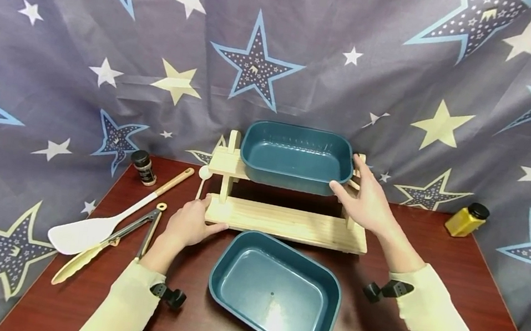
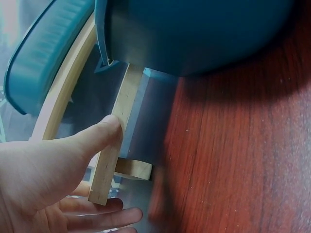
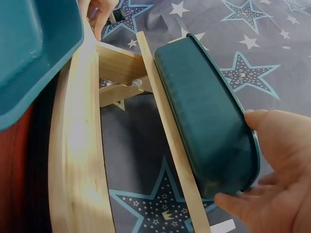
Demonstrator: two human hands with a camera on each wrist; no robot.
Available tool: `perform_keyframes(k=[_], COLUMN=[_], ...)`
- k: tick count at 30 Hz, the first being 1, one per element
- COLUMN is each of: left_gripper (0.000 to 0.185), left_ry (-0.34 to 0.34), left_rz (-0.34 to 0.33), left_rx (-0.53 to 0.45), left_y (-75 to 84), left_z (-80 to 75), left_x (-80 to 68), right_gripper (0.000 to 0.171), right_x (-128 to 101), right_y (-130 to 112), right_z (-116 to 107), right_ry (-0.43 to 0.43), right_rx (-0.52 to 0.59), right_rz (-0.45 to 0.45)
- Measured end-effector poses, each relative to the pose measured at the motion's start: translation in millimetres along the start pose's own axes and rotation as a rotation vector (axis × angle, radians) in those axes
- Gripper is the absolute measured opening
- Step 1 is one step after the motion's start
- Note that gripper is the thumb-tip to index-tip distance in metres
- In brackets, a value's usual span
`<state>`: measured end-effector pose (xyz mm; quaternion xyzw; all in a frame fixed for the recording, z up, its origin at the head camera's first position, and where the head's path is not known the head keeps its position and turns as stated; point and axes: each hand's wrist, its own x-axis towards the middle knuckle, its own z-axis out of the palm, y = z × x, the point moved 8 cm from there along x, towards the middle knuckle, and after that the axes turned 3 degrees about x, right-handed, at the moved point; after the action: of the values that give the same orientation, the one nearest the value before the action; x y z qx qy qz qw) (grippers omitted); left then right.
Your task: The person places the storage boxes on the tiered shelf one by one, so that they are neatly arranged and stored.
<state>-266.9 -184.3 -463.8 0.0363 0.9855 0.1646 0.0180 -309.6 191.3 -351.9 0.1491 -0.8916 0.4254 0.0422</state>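
A two-tier wooden shelf rack (image 1: 283, 222) stands at the back of the table. My left hand (image 1: 189, 223) grips the left end of its lower board; in the left wrist view the thumb (image 2: 104, 131) presses one face and fingers reach round the other side. On the upper tier sits a dark teal plastic tub (image 1: 296, 161). My right hand (image 1: 365, 202) holds that tub's right end, thumb at the front corner and fingers at the far side, partly hidden. A second teal tub (image 1: 274, 290) lies on the table in front of the rack.
To the left lie a white spatula (image 1: 85, 234), tongs (image 1: 81, 264) and a white-headed utensil (image 1: 204, 173) partly behind my left hand. A black-capped spice jar (image 1: 144, 167) stands back left, a yellow bottle (image 1: 464, 221) back right. A star-patterned curtain (image 1: 317, 4) hangs behind.
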Motion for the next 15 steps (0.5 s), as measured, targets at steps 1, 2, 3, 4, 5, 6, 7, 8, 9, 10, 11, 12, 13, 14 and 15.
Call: perform_keyframes(k=[1, 2, 3, 4, 5, 6, 7, 8, 9, 10, 11, 12, 13, 14, 15], left_gripper=[0.103, 0.103, 0.104, 0.104, 0.104, 0.104, 0.104, 0.104, 0.104, 0.104, 0.104, 0.104, 0.104, 0.104, 0.104], left_ry=[-0.002, -0.001, -0.003, -0.003, -0.002, -0.001, 0.002, 0.003, 0.003, 0.003, 0.002, 0.001, 0.000, -0.001, 0.000], left_rz=[0.001, 0.005, 0.005, 0.005, 0.004, 0.004, 0.003, 0.001, -0.003, -0.006, -0.009, -0.009, -0.007, -0.006, -0.005], left_rx=[-0.002, 0.000, 0.000, 0.001, 0.002, 0.001, 0.001, 0.002, 0.000, 0.000, -0.001, -0.001, -0.001, -0.001, -0.002], left_y=[0.3, 0.8, 1.1, 1.3, 1.3, 1.3, 1.0, 0.7, -0.1, -0.8, -1.3, -1.8, -2.1, -2.3, -2.7], left_z=[0.4, 0.5, 0.6, 0.6, 0.2, -0.2, -0.7, -1.2, -1.5, -1.5, -1.3, -0.6, 0.3, 1.1, 2.0], left_x=[0.1, 0.3, 0.5, 0.8, 1.1, 1.3, 1.5, 1.5, 1.5, 1.4, 1.2, 1.7, 2.3, 2.7, 3.2], right_gripper=[0.095, 0.094, 0.094, 0.093, 0.092, 0.091, 0.090, 0.088, 0.087, 0.085, 0.083, 0.081, 0.078, 0.076, 0.072], right_x=[-3.2, -6.9, -10.7, -15.0, -19.5, -23.7, -27.8, -31.7, -35.7, -39.7, -43.9, -48.4, -53.1, -58.0, -63.0], right_y=[0.4, 1.1, 1.4, 1.3, 0.9, 0.6, -0.5, -1.0, -2.2, -3.1, -4.2, -5.4, -6.9, -8.0, -9.8], right_z=[-1.4, -2.9, -4.5, -6.6, -8.6, -10.8, -13.0, -14.8, -16.1, -17.2, -18.0, -18.6, -19.0, -19.1, -18.9], right_ry=[0.006, 0.012, 0.017, 0.026, 0.032, 0.038, 0.044, 0.045, 0.047, 0.046, 0.044, 0.043, 0.043, 0.042, 0.042], right_rx=[0.009, 0.016, 0.021, 0.017, 0.005, -0.009, -0.023, -0.028, -0.033, -0.037, -0.044, -0.044, -0.045, -0.042, -0.047], right_rz=[-0.011, -0.020, -0.028, -0.037, -0.044, -0.054, -0.065, -0.072, -0.084, -0.095, -0.104, -0.114, -0.128, -0.139, -0.159])
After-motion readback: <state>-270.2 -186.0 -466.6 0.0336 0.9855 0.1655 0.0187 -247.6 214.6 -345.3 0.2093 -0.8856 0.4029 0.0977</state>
